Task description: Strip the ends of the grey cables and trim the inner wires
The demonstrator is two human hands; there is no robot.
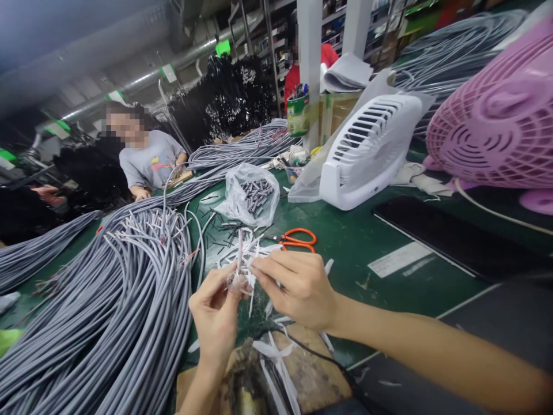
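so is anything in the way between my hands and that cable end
Nothing visible: the left hand and right hand both pinch the stripped cable end. The orange scissors lie apart, beyond it.

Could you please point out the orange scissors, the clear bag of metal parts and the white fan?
orange scissors (pixel 287 242): head view, where the handles meet.
clear bag (pixel 235 202): head view, its left plastic wall.
white fan (pixel 367 147): head view, middle of the grille.

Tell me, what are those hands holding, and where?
The left hand and right hand pinch a cable end with their fingertips, low down among its frayed white strands.
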